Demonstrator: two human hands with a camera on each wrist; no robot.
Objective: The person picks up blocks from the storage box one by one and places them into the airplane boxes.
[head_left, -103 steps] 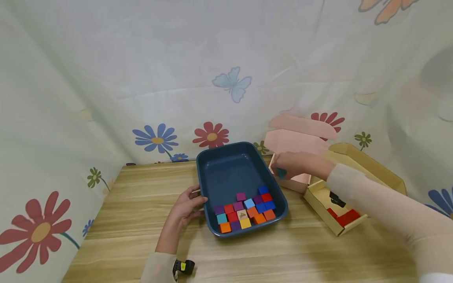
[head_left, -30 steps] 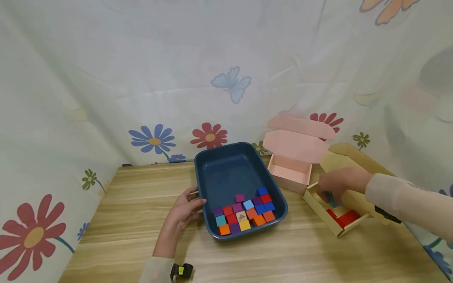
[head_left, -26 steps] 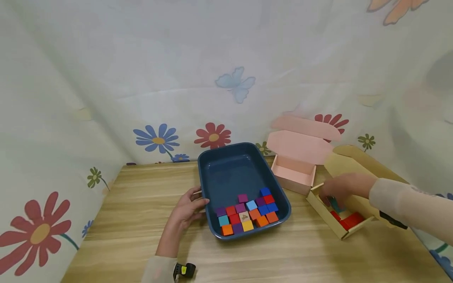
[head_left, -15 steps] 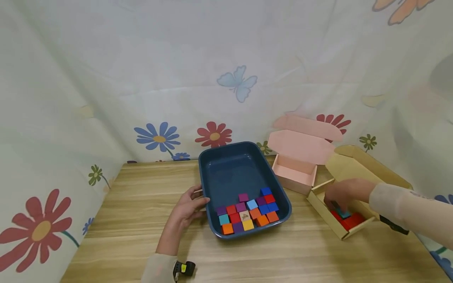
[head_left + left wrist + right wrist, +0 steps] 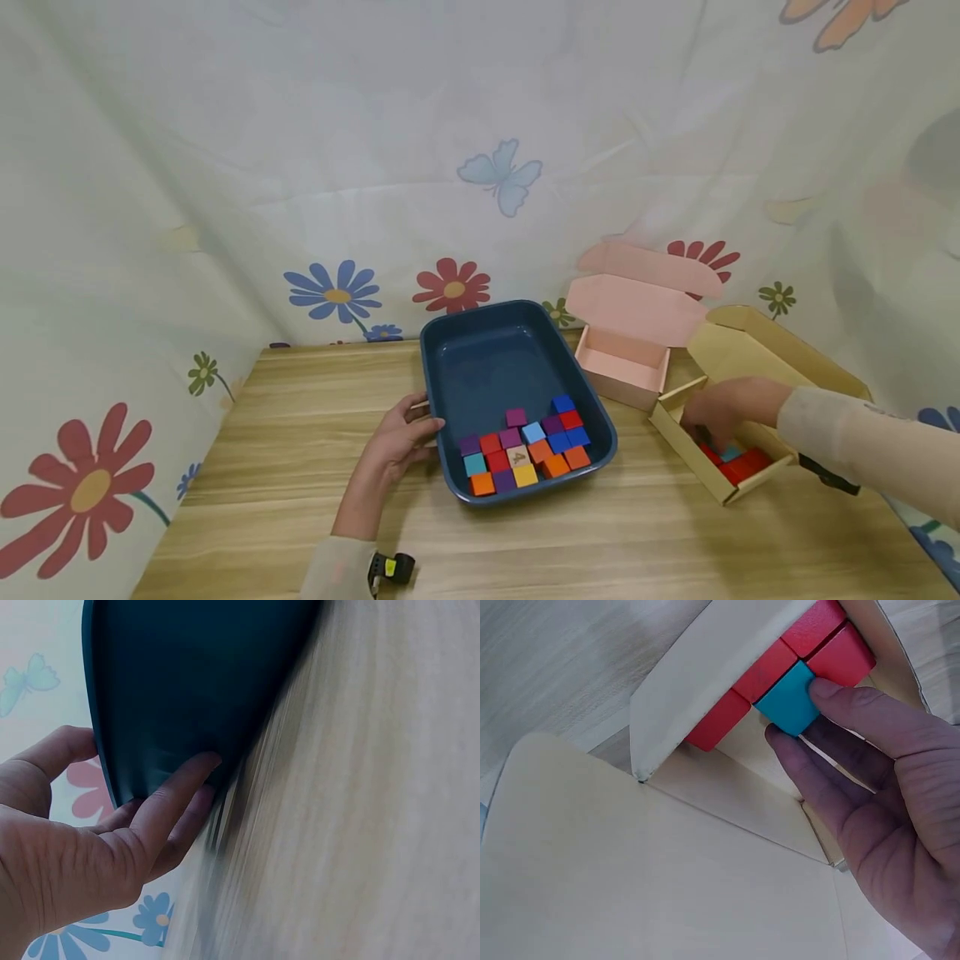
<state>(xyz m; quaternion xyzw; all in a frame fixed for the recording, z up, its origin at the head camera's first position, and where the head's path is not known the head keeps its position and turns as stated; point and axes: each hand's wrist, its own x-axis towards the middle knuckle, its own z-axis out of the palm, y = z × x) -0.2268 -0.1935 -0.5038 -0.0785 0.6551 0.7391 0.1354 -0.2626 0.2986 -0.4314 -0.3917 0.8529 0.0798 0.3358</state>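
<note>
My right hand reaches into the brown cardboard box. Thumb and fingers pinch a teal block, which sits against red blocks along the inside of one wall in the right wrist view. My left hand holds the left side of the dark blue tray. Its thumb is at the rim, and the other fingers lie against the outer wall in the left wrist view. Several coloured cubes, one marked with a 4, fill the tray's near end.
Behind the brown box stands an open pink cardboard box, its lid raised. The brown box's lid leans back toward the curtain. A flowered curtain borders the wooden table at the back and sides.
My right hand has brought the teal block from over the pink box into the brown box, lowering it beside the red blocks. The left hand stays at the tray.
</note>
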